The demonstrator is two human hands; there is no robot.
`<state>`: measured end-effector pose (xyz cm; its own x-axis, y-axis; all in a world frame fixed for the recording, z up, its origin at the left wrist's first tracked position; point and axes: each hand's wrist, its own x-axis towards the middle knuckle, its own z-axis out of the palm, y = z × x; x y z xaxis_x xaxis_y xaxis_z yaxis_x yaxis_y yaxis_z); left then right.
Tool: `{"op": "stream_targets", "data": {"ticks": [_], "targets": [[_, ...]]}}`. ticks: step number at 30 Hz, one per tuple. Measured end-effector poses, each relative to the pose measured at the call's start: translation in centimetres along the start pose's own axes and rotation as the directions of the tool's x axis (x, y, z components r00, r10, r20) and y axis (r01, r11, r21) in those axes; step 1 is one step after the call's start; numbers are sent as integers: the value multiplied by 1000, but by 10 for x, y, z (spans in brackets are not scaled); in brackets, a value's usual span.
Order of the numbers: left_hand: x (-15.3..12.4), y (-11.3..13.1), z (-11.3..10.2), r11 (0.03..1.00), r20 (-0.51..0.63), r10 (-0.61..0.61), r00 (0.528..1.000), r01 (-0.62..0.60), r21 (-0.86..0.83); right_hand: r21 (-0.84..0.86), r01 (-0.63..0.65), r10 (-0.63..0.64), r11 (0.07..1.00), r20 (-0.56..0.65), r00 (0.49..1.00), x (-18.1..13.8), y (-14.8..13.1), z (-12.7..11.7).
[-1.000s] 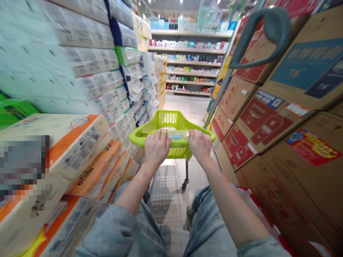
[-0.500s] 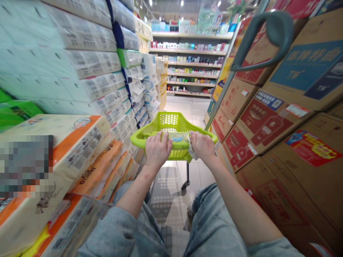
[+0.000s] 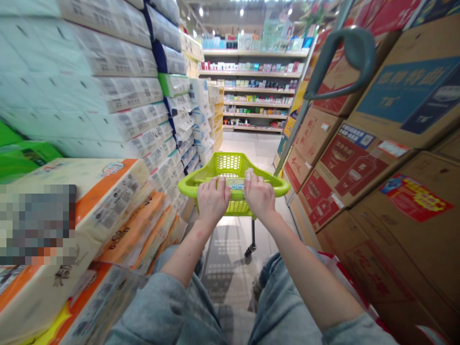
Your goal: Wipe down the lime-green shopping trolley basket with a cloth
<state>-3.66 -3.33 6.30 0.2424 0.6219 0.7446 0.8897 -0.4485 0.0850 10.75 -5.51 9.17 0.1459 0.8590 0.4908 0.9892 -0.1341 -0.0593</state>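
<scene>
A lime-green shopping cart (image 3: 187, 184) with a perforated plastic basket stands directly in front of me. My left hand (image 3: 213, 199) is closed over the left part of its handle, fingers wrapped on top. To the right of the handle's small blue-and-white label (image 3: 236, 187), my right hand (image 3: 260, 194) curls over the bar. A bit of something whitish shows by the right fingertips; I cannot make out what it is. The part of the basket floor nearest me is hidden by the handle and hands.
Stacked tissue packs (image 3: 122, 187) line the left side. Cardboard cartons (image 3: 354, 158) rise on the right, with a grey hooked plastic piece (image 3: 341, 62) on a slanting post. Stocked shelves (image 3: 255, 88) stand at the aisle's far end, beyond the tiled floor (image 3: 257, 144).
My right hand has slid left along the handle, closer to the left hand. The crumpled white tissue under it earlier is mostly out of sight. The left hand keeps its hold.
</scene>
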Motion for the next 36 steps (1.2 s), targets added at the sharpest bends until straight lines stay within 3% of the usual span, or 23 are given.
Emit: {"op": "stream_targets", "data": {"ticks": [3,7,9,12,16,25,32,36], "targets": [[1,2,1,1000,-13,8,1000,-8,10,-10,-15,16,1000,115,993,14,5,-4],[1,8,4,1000,-22,11,1000,-11,-5,-44,128,-113,991,255,960,27,15,-8],[1,12,5,1000,-28,5,1000,-5,-9,-39,136,-124,990,229,966,25,17,-7],[1,16,5,1000,-12,-9,1000,9,-14,4,70,-70,998,81,994,12,15,-1],[0,19,3,999,24,-30,999,31,-33,40,122,-119,992,-65,991,1,11,5],[0,25,5,1000,29,-26,999,26,-2,-13,41,-38,999,171,985,29,12,-4],[0,29,2,998,64,-55,996,54,17,52,154,-153,987,-19,988,9,14,3],[0,27,2,999,65,-51,997,49,18,42,176,-176,984,8,984,11,9,0]]}}
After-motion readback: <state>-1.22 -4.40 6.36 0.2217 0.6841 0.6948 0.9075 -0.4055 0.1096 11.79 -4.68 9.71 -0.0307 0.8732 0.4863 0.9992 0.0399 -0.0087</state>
